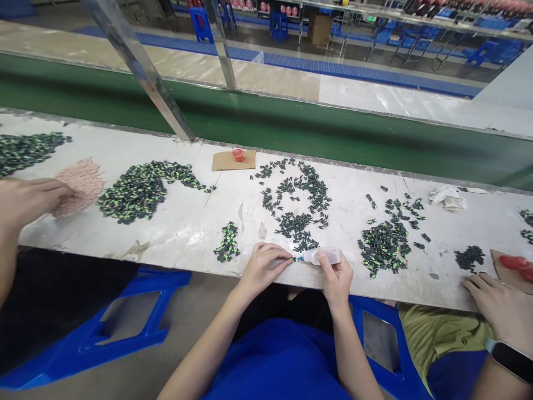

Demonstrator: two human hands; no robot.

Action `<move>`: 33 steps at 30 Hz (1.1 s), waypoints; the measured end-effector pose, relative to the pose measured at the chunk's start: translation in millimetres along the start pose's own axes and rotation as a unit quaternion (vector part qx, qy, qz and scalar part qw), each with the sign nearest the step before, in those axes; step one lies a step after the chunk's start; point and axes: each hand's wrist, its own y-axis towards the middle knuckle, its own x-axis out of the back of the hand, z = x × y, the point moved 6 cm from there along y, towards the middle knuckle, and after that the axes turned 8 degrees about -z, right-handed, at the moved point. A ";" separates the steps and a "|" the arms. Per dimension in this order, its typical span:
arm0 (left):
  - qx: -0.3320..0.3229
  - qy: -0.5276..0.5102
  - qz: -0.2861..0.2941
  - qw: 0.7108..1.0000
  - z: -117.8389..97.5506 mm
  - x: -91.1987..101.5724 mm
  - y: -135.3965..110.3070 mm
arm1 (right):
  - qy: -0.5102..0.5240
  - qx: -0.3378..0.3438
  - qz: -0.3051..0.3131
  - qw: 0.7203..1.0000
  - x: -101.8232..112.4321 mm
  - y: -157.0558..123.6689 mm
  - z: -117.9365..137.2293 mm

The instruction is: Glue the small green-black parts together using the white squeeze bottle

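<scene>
Between the fingertips of my left hand (263,268) is a tiny dark piece (293,259) with a bit of bright green; its kind is too small to make out. My right hand (338,280) grips a translucent squeeze bottle (310,256), tilted on its side. The bottle's blue nozzle (300,258) points left and meets or nearly meets the dark piece. Just beyond my hands lie loose dark green pieces (295,223), spread in a rough ring. A small heap of dark pieces with bright green spots (227,243) sits left of them, near my left hand.
On the white table (195,233) are larger green-spotted heaps, left (133,191) and right (385,244). A red cup (237,155) stands on cardboard (220,161). Co-workers' hands are at a pinkish heap (85,183) and a black heap (469,258). A metal post (145,72) rises behind.
</scene>
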 end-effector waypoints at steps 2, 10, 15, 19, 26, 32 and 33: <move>0.002 0.002 0.000 1.000 0.6 0.1 -0.1 | -0.003 0.000 -0.008 1.000 1.0 0.0 0.8; -0.003 0.005 -0.006 1.000 1.3 -0.5 -0.6 | 0.001 0.002 -0.003 1.000 1.2 0.4 -1.6; -0.007 0.005 -0.008 1.000 1.3 -0.7 -0.9 | -0.004 0.004 -0.003 1.000 0.2 0.0 1.7; -0.008 0.001 -0.012 1.000 1.6 -1.1 -1.0 | -0.001 0.006 -0.013 1.000 0.9 -0.3 3.0; -0.006 0.003 -0.007 1.000 2.6 -2.3 -1.5 | 0.075 0.019 -0.093 0.993 17.2 3.4 -0.2; -0.011 0.006 -0.005 1.000 2.2 -2.7 -2.3 | 0.078 0.065 -0.132 0.986 32.1 28.1 8.9; -0.012 0.006 -0.005 1.000 1.9 -2.7 -2.3 | 0.066 0.065 -0.127 0.988 31.2 33.5 10.0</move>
